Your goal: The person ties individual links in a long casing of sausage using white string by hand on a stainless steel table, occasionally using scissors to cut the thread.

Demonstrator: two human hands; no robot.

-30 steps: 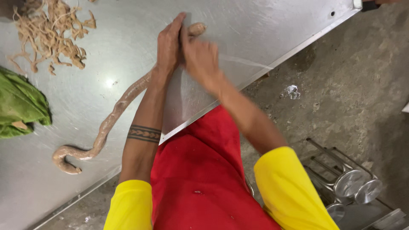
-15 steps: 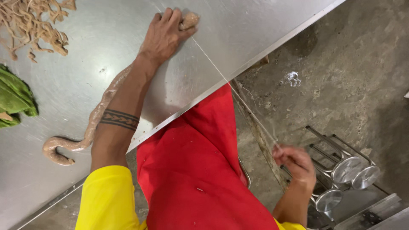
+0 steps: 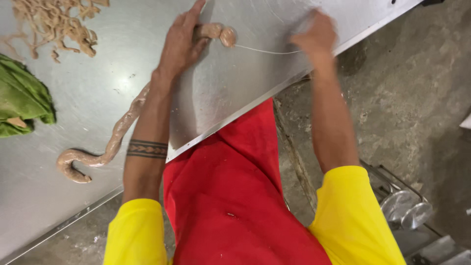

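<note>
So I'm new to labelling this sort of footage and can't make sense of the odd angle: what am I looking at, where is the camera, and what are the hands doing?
The camera sits on the person's head and looks straight down, so you see their own arms, yellow sleeves and red apron from above. There is no machine, only two bare hands. They work at a steel table. The left hand presses down on one end of a long, pale sausage-like rope that curls across the table. The right hand, blurred by motion, holds a thin string that runs to the rope's rounded tip. Also on the table: a pile of pale stringy strands and a green bundle, cloth or leaves. Round metal pieces sit on a rack by the floor.
</note>
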